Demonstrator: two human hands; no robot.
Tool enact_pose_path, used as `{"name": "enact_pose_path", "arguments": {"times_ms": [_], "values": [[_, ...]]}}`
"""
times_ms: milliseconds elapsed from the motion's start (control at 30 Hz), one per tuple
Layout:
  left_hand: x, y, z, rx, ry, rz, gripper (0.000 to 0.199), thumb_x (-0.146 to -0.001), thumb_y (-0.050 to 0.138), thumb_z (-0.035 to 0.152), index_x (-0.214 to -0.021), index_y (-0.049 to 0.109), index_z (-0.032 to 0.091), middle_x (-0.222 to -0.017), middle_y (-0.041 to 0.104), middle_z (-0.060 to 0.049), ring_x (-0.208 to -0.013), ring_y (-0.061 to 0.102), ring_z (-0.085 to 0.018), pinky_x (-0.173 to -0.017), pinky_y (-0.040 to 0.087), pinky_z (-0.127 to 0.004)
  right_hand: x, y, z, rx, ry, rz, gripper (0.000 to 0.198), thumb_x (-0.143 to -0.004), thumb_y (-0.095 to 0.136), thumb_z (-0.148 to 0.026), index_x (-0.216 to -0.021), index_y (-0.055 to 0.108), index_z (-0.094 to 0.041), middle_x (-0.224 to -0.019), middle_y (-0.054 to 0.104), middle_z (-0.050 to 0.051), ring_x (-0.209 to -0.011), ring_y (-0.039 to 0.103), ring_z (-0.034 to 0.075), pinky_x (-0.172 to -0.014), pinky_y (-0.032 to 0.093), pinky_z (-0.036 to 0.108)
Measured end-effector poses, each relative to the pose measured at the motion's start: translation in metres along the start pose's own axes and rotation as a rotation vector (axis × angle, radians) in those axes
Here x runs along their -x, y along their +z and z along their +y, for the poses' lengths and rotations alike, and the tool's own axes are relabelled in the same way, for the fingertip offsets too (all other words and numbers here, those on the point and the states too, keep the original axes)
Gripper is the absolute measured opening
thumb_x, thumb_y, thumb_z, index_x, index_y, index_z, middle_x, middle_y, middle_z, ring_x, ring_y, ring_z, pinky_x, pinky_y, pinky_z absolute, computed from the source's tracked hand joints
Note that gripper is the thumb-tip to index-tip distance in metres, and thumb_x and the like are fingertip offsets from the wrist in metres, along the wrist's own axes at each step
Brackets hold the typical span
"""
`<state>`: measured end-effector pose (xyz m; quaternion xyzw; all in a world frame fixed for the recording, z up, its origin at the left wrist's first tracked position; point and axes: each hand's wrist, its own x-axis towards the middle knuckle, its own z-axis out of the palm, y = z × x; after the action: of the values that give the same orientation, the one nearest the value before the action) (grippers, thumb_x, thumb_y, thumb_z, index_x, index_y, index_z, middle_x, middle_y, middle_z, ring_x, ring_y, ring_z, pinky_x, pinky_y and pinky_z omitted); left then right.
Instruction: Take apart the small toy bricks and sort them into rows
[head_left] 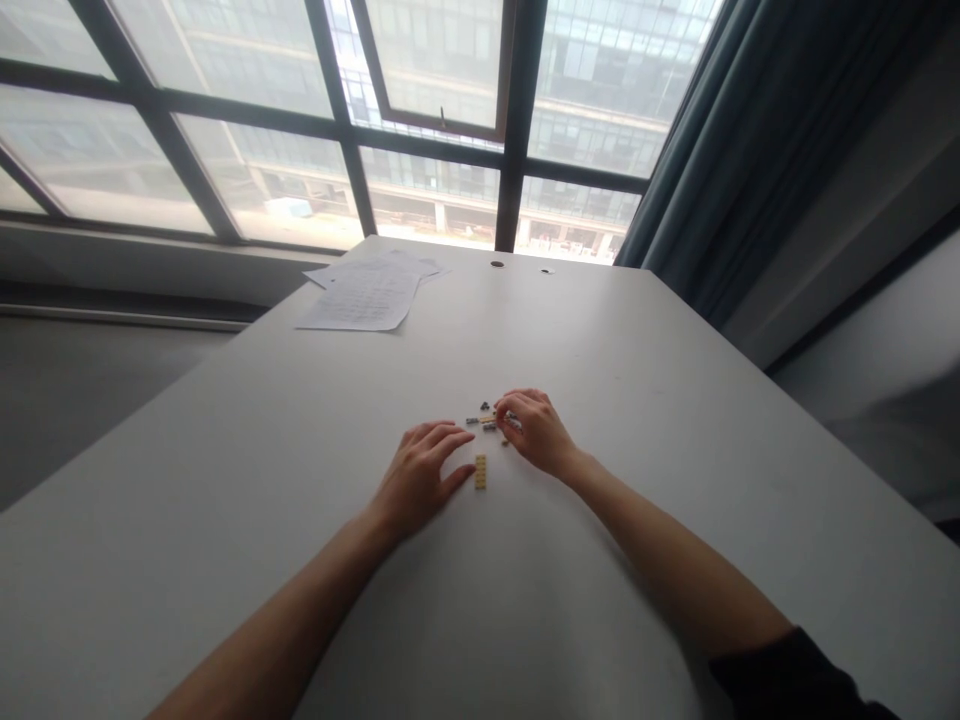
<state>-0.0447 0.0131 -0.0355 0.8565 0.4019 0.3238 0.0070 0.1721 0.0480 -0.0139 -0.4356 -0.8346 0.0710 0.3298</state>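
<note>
My left hand rests on the white table with its fingers apart. Its thumb tip is at the edge of a tan strip of studded toy bricks, and the hand does not grip it. Farther forward, my right hand is curled over a small group of loose pieces, thumb and fingertips drawn together; whatever is between them is too small to make out. Among the loose pieces are a grey piece, another grey piece, a dark piece and a brownish piece. My right fingers partly cover the group.
Printed paper sheets lie at the far left of the white table. Two round holes, one of them a dark hole, are near the back edge. Beyond stand a framed window and a dark curtain at the right.
</note>
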Motion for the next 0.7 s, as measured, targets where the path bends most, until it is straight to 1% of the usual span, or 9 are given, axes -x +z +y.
{"name": "enact_pose_path", "arguments": {"times_ms": [100,167,200,267,367,467,567,700], "values": [[-0.002,0.000,0.008,-0.007,0.100,0.100,0.037,-0.085,0.061,0.026,-0.121,0.056,0.021,-0.111,0.065,-0.009,-0.107,0.057,-0.023,-0.092,0.044,-0.041,0.016,-0.005,-0.017,-0.133,-0.030,0.016,0.007,-0.087,0.057,-0.016,-0.085,0.062,-0.020,-0.085,0.068,0.004,-0.088,0.060,0.018,-0.086,0.042,0.033],[-0.002,-0.001,0.015,0.030,0.170,0.134,0.034,-0.086,0.059,0.019,-0.120,0.055,0.021,-0.107,0.066,-0.008,-0.102,0.058,-0.020,-0.090,0.045,-0.037,0.025,-0.006,-0.027,-0.277,-0.008,0.016,0.006,-0.087,0.057,-0.019,-0.087,0.063,-0.020,-0.084,0.067,0.003,-0.083,0.061,0.017,-0.080,0.045,0.031],[-0.003,-0.001,0.017,0.057,0.194,0.152,0.031,-0.086,0.059,0.016,-0.117,0.056,0.022,-0.103,0.067,-0.006,-0.098,0.059,-0.019,-0.088,0.046,-0.035,0.029,-0.005,-0.030,-0.364,0.034,0.025,0.005,-0.087,0.058,-0.020,-0.087,0.063,-0.020,-0.084,0.067,0.003,-0.082,0.062,0.016,-0.078,0.047,0.030],[-0.002,0.000,0.021,0.107,0.211,0.195,0.026,-0.086,0.060,0.013,-0.110,0.058,0.021,-0.095,0.068,-0.005,-0.090,0.061,-0.016,-0.083,0.048,-0.031,0.034,-0.002,-0.033,-0.563,0.165,0.058,0.006,-0.083,0.063,-0.024,-0.088,0.063,-0.021,-0.080,0.067,0.002,-0.076,0.063,0.015,-0.073,0.049,0.029],[-0.002,0.001,0.023,0.142,0.208,0.232,0.023,-0.083,0.065,0.015,-0.104,0.060,0.020,-0.089,0.068,-0.004,-0.083,0.062,-0.015,-0.077,0.050,-0.029,0.036,0.004,-0.032,-0.903,0.375,0.088,0.018,-0.074,0.073,-0.028,-0.087,0.062,-0.020,-0.069,0.064,-0.001,-0.066,0.062,0.014,-0.065,0.050,0.028],[-0.001,0.002,0.023,0.144,0.192,0.250,0.021,-0.080,0.069,0.018,-0.099,0.061,0.020,-0.083,0.068,-0.003,-0.077,0.062,-0.015,-0.073,0.050,-0.028,0.035,0.007,-0.029,-1.171,0.490,0.089,0.024,-0.069,0.077,-0.030,-0.085,0.062,-0.019,-0.066,0.066,-0.002,-0.062,0.061,0.013,-0.063,0.050,0.028],[0.000,0.003,0.023,0.152,0.160,0.277,0.021,-0.079,0.071,0.021,-0.097,0.062,0.020,-0.080,0.068,-0.002,-0.073,0.062,-0.014,-0.071,0.050,-0.027,0.035,0.008,-0.029,-1.286,0.515,0.070,0.027,-0.067,0.078,-0.029,-0.090,0.067,-0.019,-0.074,0.069,0.000,-0.067,0.063,0.013,-0.068,0.052,0.029],[0.000,0.002,0.024,0.155,0.136,0.274,0.017,-0.079,0.071,0.027,-0.092,0.063,0.020,-0.077,0.069,-0.001,-0.069,0.061,-0.014,-0.069,0.048,-0.027,0.037,0.011,-0.030,-1.348,0.510,0.049,0.031,-0.067,0.078,-0.027,-0.095,0.069,-0.020,-0.080,0.070,0.000,-0.073,0.064,0.013,-0.070,0.052,0.028]]}}
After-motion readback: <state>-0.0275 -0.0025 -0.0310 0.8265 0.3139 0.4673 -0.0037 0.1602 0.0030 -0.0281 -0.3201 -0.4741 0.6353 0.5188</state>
